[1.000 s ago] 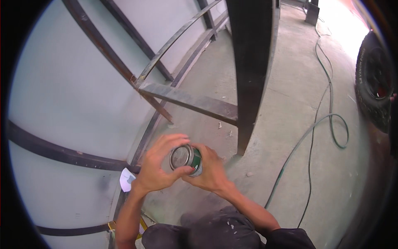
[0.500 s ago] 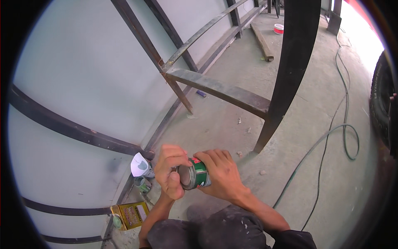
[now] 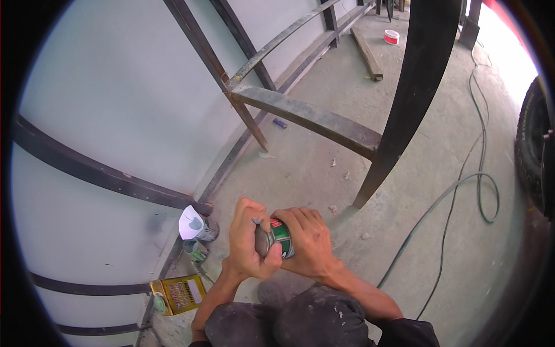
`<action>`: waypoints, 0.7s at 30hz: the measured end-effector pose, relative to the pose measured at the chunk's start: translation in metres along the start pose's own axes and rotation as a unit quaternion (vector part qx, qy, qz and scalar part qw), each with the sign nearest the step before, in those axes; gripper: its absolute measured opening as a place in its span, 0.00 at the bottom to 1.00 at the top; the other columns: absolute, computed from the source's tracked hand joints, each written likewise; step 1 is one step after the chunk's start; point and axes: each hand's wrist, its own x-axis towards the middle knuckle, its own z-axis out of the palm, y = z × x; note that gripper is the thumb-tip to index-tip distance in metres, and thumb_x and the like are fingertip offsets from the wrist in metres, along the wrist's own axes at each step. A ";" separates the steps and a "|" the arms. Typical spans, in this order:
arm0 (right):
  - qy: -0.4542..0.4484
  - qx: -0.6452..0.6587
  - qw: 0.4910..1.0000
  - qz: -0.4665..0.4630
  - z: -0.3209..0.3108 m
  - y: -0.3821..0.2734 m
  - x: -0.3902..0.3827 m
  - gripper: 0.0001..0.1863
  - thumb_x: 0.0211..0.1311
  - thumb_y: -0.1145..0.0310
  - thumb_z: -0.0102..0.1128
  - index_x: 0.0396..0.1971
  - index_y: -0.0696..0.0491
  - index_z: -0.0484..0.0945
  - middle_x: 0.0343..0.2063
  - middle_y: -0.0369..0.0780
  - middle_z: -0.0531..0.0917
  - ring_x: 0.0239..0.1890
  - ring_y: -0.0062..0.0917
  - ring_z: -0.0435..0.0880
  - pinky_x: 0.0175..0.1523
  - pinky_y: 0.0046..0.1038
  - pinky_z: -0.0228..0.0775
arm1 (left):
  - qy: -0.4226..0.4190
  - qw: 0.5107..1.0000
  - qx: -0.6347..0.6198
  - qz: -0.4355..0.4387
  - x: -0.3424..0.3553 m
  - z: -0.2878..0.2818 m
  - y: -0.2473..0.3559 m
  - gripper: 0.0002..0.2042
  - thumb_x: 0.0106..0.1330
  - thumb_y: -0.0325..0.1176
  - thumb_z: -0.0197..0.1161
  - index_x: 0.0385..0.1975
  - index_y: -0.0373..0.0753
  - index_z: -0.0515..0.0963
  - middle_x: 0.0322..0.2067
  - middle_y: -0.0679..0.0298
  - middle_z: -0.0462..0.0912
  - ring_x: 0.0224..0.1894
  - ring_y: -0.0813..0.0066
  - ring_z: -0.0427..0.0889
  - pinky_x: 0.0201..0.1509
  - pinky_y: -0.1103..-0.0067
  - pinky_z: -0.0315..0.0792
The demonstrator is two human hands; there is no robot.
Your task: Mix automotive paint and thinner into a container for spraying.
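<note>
One small green can [image 3: 282, 235] is held tilted on its side between your two hands, just beyond your dark-clothed knees [image 3: 321, 321] and above the concrete floor [image 3: 300, 173]; its flat metal end [image 3: 262, 242] faces left. Your right hand [image 3: 310, 240] wraps the can's body, fingers laid over the top, the forearm [image 3: 365, 296] slanting in from the lower right. Your left hand [image 3: 247, 238] grips the flat end, knuckles raised, fingers bent over the upper rim and thumb against the lower edge. Your fingers cover much of the can, and both palms are hidden. A small grey patch shows at your left fingers; whether it is an object or a smear is hard to tell. Outward to the left, a yellow tin [image 3: 186, 295] lies near the wall [image 3: 110, 156], with an open tin [image 3: 197, 250] and a can with white paper [image 3: 189, 222] beyond. Ahead stands a dark metal frame [image 3: 312, 120], cut off above. On the right, a green hose [image 3: 429, 214] loops, and the rim of the view crops a tyre [image 3: 529, 147].
</note>
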 end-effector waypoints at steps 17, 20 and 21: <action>-0.034 0.061 0.993 0.097 0.049 0.044 -0.044 0.38 0.41 0.69 0.80 0.57 0.55 0.73 0.47 0.48 0.82 0.50 0.48 0.80 0.55 0.45 0.72 | 0.016 0.995 0.073 -0.064 -0.031 0.029 -0.026 0.18 0.55 0.34 0.73 0.43 0.33 0.77 0.40 0.52 0.76 0.41 0.53 0.76 0.45 0.64 0.74; -0.006 0.060 0.989 0.138 0.058 0.051 -0.053 0.38 0.43 0.70 0.80 0.58 0.56 0.73 0.48 0.49 0.82 0.51 0.49 0.80 0.56 0.45 0.72 | 0.044 0.989 0.092 -0.109 -0.042 0.040 -0.025 0.19 0.55 0.34 0.74 0.42 0.33 0.77 0.40 0.52 0.76 0.42 0.52 0.76 0.46 0.64 0.73; -0.001 0.070 0.988 0.135 0.064 0.054 -0.055 0.38 0.44 0.70 0.79 0.59 0.57 0.73 0.49 0.49 0.81 0.52 0.49 0.80 0.58 0.45 0.72 | 0.056 0.984 0.092 -0.140 -0.044 0.046 -0.026 0.18 0.54 0.33 0.74 0.41 0.33 0.77 0.40 0.52 0.76 0.43 0.52 0.76 0.46 0.64 0.73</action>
